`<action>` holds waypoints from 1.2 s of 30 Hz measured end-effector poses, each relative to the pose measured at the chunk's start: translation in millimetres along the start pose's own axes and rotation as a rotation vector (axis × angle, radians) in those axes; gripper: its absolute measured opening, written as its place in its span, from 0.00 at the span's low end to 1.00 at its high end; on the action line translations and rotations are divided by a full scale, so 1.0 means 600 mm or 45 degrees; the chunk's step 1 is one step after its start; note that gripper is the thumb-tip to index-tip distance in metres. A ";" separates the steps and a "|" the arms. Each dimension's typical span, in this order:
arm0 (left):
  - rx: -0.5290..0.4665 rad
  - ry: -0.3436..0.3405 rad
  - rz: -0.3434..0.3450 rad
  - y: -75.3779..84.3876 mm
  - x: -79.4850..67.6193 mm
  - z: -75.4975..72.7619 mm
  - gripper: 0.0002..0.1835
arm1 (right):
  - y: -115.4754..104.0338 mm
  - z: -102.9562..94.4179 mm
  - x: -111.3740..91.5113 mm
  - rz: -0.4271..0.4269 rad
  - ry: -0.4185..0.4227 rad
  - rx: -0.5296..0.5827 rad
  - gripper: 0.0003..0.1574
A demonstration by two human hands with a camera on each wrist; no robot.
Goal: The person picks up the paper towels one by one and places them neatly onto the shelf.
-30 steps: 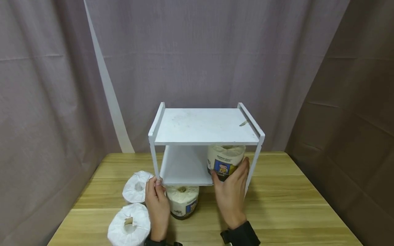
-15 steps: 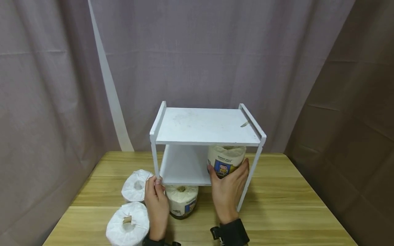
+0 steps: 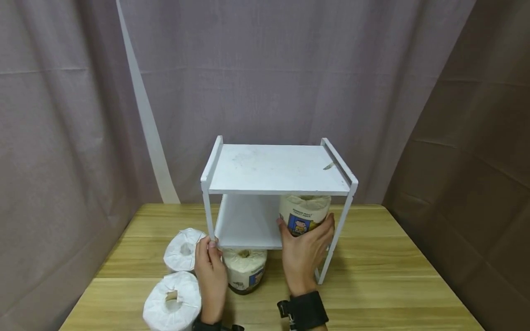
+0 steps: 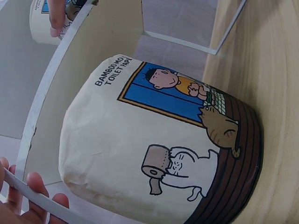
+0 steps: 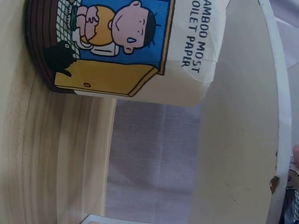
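A white two-tier shelf rack (image 3: 277, 168) stands on the wooden table. My left hand (image 3: 211, 276) grips its front left post at the lower board; in the left wrist view the fingers (image 4: 35, 186) curl round that white post. My right hand (image 3: 308, 255) holds a wrapped toilet paper roll (image 3: 304, 214) upright at the right end of the lower board, thumb across its front, fingers along its right side. A second printed toilet paper roll (image 3: 245, 271) stands on the table under the lower board, large in the left wrist view.
Two white-wrapped toilet rolls, one behind (image 3: 182, 250) the other (image 3: 173, 303), stand left of my left hand. The rack's right front leg (image 3: 327, 264) comes down beside my right wrist. A curtain (image 3: 269, 82) hangs behind the table (image 3: 385, 276).
My right wrist has swung left and its thumb has slid up the roll, which has shifted slightly back on the board. My left hand stays on the post.
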State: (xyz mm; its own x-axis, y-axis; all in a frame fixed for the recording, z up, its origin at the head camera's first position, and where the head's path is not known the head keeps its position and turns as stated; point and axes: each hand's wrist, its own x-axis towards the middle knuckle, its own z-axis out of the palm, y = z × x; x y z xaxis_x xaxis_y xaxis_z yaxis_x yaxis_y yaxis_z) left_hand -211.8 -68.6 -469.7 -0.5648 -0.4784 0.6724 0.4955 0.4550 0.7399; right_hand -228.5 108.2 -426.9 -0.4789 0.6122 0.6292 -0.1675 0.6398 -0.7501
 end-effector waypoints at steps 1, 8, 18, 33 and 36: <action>-0.002 -0.002 -0.003 0.001 0.000 0.000 0.10 | 0.000 0.001 0.000 0.003 0.008 -0.004 0.80; -0.010 -0.015 -0.018 0.002 -0.001 0.000 0.10 | 0.003 0.009 0.000 0.008 0.053 -0.012 0.79; 0.018 0.005 -0.009 -0.002 0.001 0.006 0.08 | 0.000 0.022 -0.001 0.019 0.104 -0.034 0.80; -0.003 -0.008 -0.003 -0.002 0.000 -0.001 0.09 | 0.001 0.024 0.001 0.008 0.127 -0.049 0.78; -0.013 -0.013 -0.013 -0.002 0.000 -0.001 0.09 | 0.003 0.024 0.001 0.003 0.131 -0.045 0.79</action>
State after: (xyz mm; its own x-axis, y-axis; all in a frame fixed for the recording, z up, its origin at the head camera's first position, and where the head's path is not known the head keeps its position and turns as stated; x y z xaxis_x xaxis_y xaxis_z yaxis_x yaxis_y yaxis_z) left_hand -211.9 -69.4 -470.4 -0.5766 -0.4749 0.6648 0.4965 0.4426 0.7468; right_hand -241.8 103.2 -430.7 -0.3876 0.6572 0.6464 -0.1353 0.6531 -0.7451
